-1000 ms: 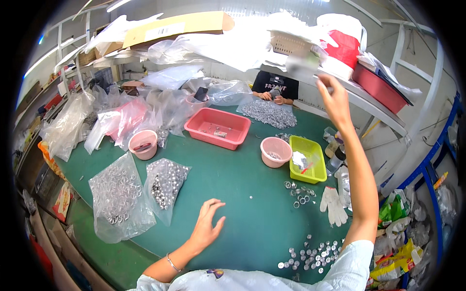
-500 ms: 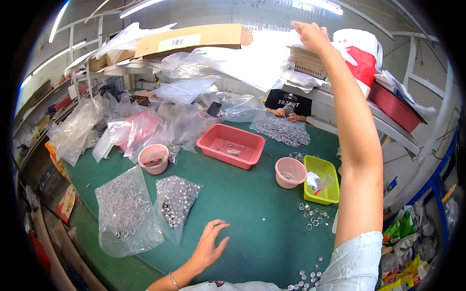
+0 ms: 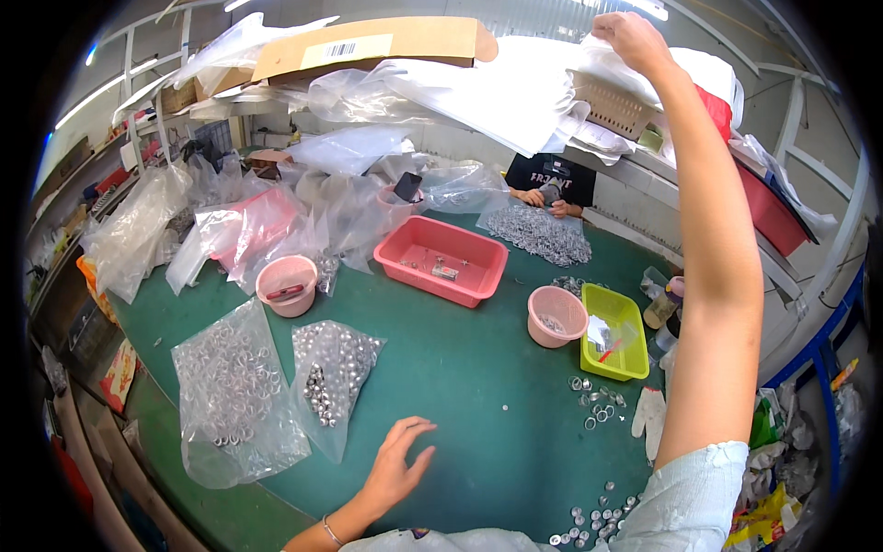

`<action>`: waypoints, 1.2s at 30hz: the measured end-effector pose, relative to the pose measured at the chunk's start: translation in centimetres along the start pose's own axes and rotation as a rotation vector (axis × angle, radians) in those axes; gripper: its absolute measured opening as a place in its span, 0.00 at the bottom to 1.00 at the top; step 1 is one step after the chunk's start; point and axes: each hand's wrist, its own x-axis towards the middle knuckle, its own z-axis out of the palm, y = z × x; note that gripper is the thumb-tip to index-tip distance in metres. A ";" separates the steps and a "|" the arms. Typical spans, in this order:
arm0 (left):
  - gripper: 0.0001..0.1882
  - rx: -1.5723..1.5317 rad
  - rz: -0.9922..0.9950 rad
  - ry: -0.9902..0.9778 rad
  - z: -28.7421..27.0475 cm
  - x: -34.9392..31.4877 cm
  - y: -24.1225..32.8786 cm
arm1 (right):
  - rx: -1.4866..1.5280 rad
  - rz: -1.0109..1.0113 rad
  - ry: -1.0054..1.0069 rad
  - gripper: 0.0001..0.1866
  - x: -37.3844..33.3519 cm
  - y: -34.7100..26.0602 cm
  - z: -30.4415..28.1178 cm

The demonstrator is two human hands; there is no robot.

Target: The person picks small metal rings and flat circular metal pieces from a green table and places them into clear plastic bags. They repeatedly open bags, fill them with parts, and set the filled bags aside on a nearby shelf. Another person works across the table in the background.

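My right hand (image 3: 633,44) is raised high above the shelf at the back right, its fingers closed at the edge of a translucent white plastic sheet (image 3: 596,61). Below it lie a pile of white sheets (image 3: 515,97) and a beige perforated basket (image 3: 612,106). My left hand (image 3: 398,467) hovers low over or rests on the green table (image 3: 460,377), fingers apart, holding nothing. Left of it lie a clear bag of metal rings (image 3: 235,391) and a clear bag of shiny round metal pieces (image 3: 333,382). Small round metal pieces (image 3: 602,520) lie near my right sleeve.
A red-pink tray (image 3: 441,262), two pink baskets (image 3: 287,285) (image 3: 557,317) and a lime-green tray (image 3: 613,331) stand on the table. Loose rings (image 3: 596,405) and a white glove (image 3: 649,421) lie right. Across the table a person's hands (image 3: 547,202) are behind a metal pile (image 3: 535,232).
My right hand has shifted right and slightly up along the shelf, uncovering the glove and bottles beside the green tray. My left hand has hardly moved. The view has tilted slightly.
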 end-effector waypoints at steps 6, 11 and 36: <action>0.17 -0.017 -0.004 -0.017 0.2 -0.3 -0.1 | -0.055 0.019 0.063 0.12 0.1 1.1 0.7; 0.17 -0.012 0.012 0.003 -0.2 -0.1 0.7 | -0.166 0.158 0.522 0.08 0.6 -2.2 -0.7; 0.13 -0.801 -0.487 -0.133 8.9 -3.6 4.2 | 1.264 0.816 -0.386 0.05 -43.7 -36.6 -14.4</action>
